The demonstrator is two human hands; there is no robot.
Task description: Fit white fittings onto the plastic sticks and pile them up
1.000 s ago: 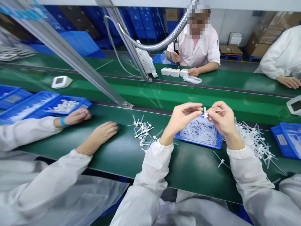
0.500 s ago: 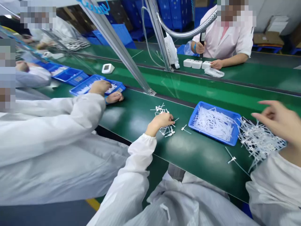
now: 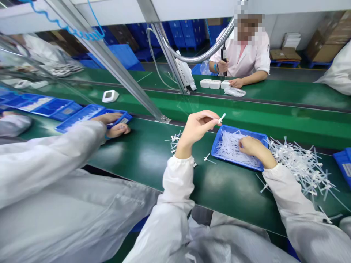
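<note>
My left hand is raised over the green table, pinching a small white plastic piece between thumb and fingertips. Down in the blue tray of thin white strips is my right hand, its fingers curled and touching the strips; whether it grips any cannot be made out. A pile of white strips with clips lies right of the tray. Smaller clipped strips sit behind my left wrist, which partly hides them. One single piece lies left of the tray.
At the left, a co-worker's hands are at other blue trays. Across the line, a person holds a black tool by white boxes. A slanted metal post rises behind the table. Another blue bin stands far right.
My left hand has risen from the small group of strips with a white piece in its fingers. My right hand has moved left from above the pile into the blue tray. The view has shifted.
</note>
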